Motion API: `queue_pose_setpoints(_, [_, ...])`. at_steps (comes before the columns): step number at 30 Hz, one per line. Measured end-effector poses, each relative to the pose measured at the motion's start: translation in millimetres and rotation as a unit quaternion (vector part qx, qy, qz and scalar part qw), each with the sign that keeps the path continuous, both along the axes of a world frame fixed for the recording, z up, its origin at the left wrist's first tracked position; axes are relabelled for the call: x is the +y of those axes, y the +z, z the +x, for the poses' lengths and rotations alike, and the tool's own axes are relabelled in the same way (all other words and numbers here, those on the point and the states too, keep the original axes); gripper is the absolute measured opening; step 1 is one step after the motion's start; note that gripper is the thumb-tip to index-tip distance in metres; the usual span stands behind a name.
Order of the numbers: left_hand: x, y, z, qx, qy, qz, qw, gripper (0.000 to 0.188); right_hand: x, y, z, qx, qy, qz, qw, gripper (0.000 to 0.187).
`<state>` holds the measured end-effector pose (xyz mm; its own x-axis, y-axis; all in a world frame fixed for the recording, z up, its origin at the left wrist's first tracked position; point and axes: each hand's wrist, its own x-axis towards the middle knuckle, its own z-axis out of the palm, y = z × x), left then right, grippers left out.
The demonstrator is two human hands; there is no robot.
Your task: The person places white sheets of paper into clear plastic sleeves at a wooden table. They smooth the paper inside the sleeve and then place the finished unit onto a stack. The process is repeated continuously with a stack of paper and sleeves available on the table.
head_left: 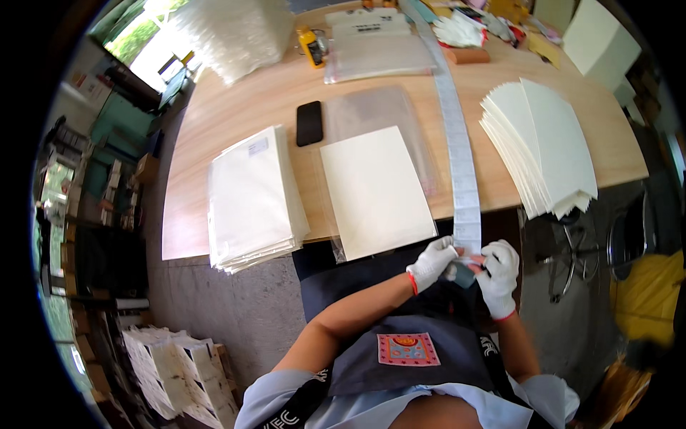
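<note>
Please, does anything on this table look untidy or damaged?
I see no spill or damage. The white sheets at the right are fanned unevenly and stick out past the near edge of the table; the stack of white packets at the left also overhangs it, with edges not squared. Both look untidy.

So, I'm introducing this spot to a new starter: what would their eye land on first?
Probably the long, pale printed strip running down the table and past its near edge, where the white-gloved left hand and right hand are close together. Then likely the fanned stack of white sheets on the table's right, and the bulky translucent plastic bundle at far left.
</note>
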<state>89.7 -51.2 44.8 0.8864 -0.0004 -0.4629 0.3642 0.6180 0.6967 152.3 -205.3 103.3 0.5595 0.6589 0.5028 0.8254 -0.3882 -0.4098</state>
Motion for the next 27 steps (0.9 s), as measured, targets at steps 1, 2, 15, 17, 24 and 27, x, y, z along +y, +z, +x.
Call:
queue_pose_setpoints(1, [1, 13, 1, -0.005, -0.012, 0.030, 0.999, 0.013, 3, 5, -7, -0.021, -0.028, 0.025, 0.999, 0.021])
queue_pose_setpoints(2, [3, 13, 2, 0.007, -0.027, 0.038, 0.999, 0.013, 1, 2, -8, -0.021, -0.009, 0.028, 0.999, 0.021])
queue_pose_setpoints(15, [100, -68, -133, -0.028, 0.475, -0.071, 0.877, 0.012, 77, -21, 25, 0.451, 0.090, 0.095, 0.883, 0.004])
queue_pose_setpoints(17, [102, -40, -149, 0.047, 0.423, -0.009, 0.905, 0.009, 107, -31, 33, 0.478, 0.083, 0.027, 0.874, 0.004])
queue_pose_setpoints(24, [74, -13, -189, 0.082, 0.333, 0.035, 0.939, 0.013, 227, -42, 91, 0.421, 0.079, -0.019, 0.904, 0.013])
queue_pose_setpoints(27, [73, -16, -193, 0.084, 0.326, 0.038, 0.941, 0.014, 244, -41, 93, 0.259, 0.032, -0.049, 0.964, 0.016])
